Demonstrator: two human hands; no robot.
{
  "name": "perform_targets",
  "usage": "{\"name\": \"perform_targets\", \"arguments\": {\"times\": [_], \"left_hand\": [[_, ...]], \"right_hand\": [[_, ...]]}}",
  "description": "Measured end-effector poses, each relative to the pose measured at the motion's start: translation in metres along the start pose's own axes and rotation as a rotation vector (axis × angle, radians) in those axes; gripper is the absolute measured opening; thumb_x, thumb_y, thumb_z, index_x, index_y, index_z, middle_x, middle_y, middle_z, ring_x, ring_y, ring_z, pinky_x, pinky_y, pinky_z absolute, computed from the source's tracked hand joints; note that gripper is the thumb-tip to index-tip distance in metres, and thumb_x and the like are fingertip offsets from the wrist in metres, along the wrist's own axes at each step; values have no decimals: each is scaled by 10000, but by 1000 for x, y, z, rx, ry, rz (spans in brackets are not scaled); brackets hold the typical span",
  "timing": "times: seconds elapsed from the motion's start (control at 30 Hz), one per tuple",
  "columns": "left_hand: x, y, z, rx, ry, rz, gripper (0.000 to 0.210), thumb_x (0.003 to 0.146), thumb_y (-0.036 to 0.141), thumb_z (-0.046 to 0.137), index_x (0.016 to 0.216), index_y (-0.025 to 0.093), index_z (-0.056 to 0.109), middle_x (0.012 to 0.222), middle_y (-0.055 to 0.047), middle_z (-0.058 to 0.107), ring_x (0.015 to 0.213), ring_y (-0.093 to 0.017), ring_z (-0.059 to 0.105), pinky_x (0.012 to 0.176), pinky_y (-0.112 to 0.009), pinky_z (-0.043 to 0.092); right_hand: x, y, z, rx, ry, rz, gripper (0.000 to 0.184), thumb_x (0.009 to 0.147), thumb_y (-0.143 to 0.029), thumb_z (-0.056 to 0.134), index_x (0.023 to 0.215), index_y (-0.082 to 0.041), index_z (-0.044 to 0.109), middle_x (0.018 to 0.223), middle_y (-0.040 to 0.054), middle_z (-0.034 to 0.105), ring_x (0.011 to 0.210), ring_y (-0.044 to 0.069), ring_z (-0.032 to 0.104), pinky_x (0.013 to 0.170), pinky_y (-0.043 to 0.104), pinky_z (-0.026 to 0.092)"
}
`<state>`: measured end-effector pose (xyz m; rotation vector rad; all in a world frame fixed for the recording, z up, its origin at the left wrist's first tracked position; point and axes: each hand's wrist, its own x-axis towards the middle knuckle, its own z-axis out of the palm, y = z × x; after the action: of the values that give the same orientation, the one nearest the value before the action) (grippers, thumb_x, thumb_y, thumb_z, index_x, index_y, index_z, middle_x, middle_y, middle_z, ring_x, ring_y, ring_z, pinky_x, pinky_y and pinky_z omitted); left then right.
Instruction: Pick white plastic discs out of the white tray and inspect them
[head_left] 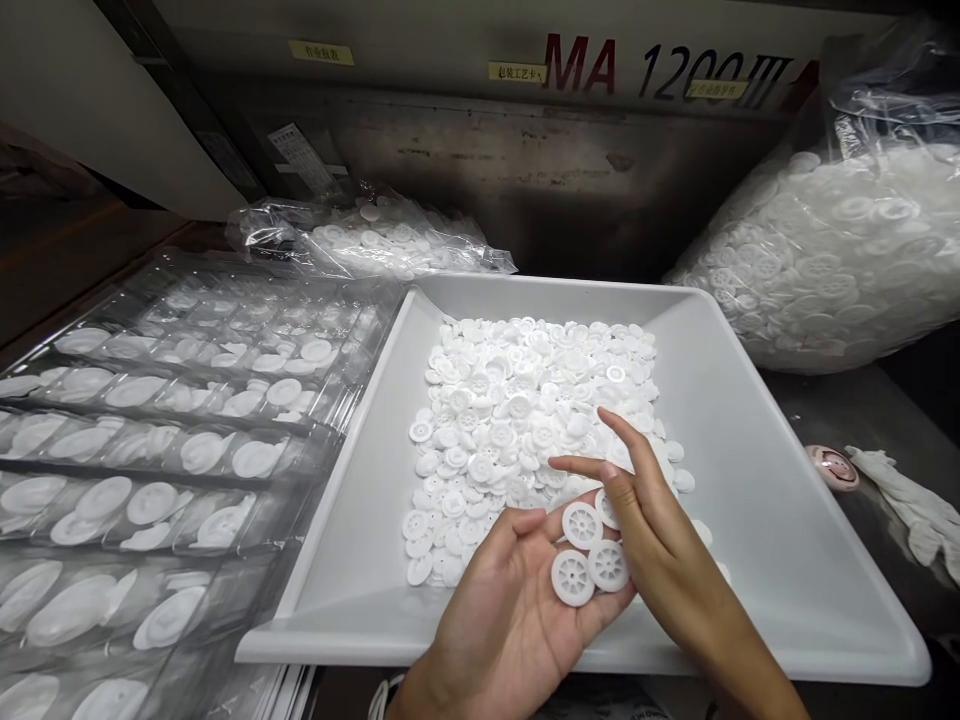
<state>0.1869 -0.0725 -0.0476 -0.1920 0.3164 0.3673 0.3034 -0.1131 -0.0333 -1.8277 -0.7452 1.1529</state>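
Left hand (pixel 517 610) palm up, white wheels (pixel 574 577) on it, beside right hand (pixel 660 540).

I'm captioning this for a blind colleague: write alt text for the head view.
A left hand cradles white spoked wheels, right hand alongside, over a grey tray piled with white parts. Clear compartmented trays of white discs lie left; a filled clear bag, right.

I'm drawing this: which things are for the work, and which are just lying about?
Seem part of the work:
white spoked wheels on the left hand
pale grey tray of wheels
clear compartment tray
big clear bag of wheels

Seem just lying about:
white glove
small pink round thing
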Motion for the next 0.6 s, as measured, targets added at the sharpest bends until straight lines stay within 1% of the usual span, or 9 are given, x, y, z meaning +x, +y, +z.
{"name": "perform_targets", "arguments": {"times": [0.07, 0.1, 0.17, 0.23, 0.33, 0.4, 0.47, 0.5, 0.6], "left_hand": [[-1, 0, 1, 11, 1, -6, 481, 901, 230, 322, 1320, -1, 375, 1112, -164, 601, 1010, -185, 565, 1071, -382, 258], [-1, 0, 1, 17, 4, -8, 485, 900, 233, 325, 1321, -1, 374, 1114, -165, 602, 1014, -190, 567, 1071, -383, 260], [-2, 0, 0, 31, 13, -7, 495, 896, 242, 328, 1321, -9, 369, 1138, -181, 594, 1050, -213, 561, 1070, -391, 265], [-2, 1, -2, 42, 33, 3, 500, 894, 246, 335, 1316, -21, 371, 1149, -193, 591, 1075, -233, 558, 1071, -401, 266], [-2, 3, -4, 47, 54, 70, 483, 898, 235, 337, 1323, 6, 373, 1185, -186, 586, 1117, -234, 547, 1066, -386, 281], [-2, 4, -6, 53, 62, 123, 472, 905, 229, 334, 1338, 43, 364, 1249, -178, 564, 1169, -236, 523, 1031, -354, 325], [-1, 5, -6, 65, 74, 152, 471, 910, 217, 323, 1358, 69, 337, 1304, -171, 536, 1198, -235, 507, 984, -320, 367], [-1, 6, -6, 72, 81, 158, 472, 912, 209, 316, 1367, 83, 325, 1314, -164, 533, 1197, -229, 511, 971, -312, 377], [1, 6, -3, 105, 96, 164, 485, 895, 221, 339, 1371, 128, 339, 1312, -138, 545, 1192, -232, 518, 997, -342, 375]], "right_hand": [[0, 0, -3, -34, -54, -11, 373, 958, -510, 265, 1328, -513, 214, 1236, -85, 565, 848, 134, 582, 815, 319, 447], [0, 0, -5, -51, -82, -22, 367, 960, -512, 259, 1324, -525, 217, 1261, -94, 543, 969, 141, 562, 877, 329, 421], [0, 3, -9, -78, -122, -45, 358, 959, -518, 257, 1314, -551, 223, 1293, -113, 511, 1153, 147, 474, 982, 360, 347], [-1, 10, -12, -80, -130, -70, 359, 954, -530, 267, 1310, -566, 233, 1328, -119, 478, 1252, 155, 388, 1036, 404, 290], [-3, 25, -13, -53, -99, -173, 428, 932, -526, 354, 1335, -549, 211, 1405, -98, 382, 1303, 183, 327, 1061, 445, 268], [-6, 32, -10, 1, -63, -224, 551, 896, -471, 476, 1355, -521, 175, 1428, -72, 326, 1307, 187, 319, 1064, 427, 287], [-10, 35, -5, 80, -52, -189, 658, 857, -387, 566, 1358, -503, 156, 1416, -55, 316, 1292, 176, 340, 1055, 392, 319], [-12, 34, -2, 123, -59, -151, 678, 845, -355, 586, 1355, -497, 162, 1396, -48, 335, 1278, 173, 360, 1044, 381, 338], [-14, 31, 6, 178, -90, -62, 652, 838, -326, 597, 1346, -467, 212, 1324, -27, 407, 1236, 187, 414, 1030, 389, 360]]}}
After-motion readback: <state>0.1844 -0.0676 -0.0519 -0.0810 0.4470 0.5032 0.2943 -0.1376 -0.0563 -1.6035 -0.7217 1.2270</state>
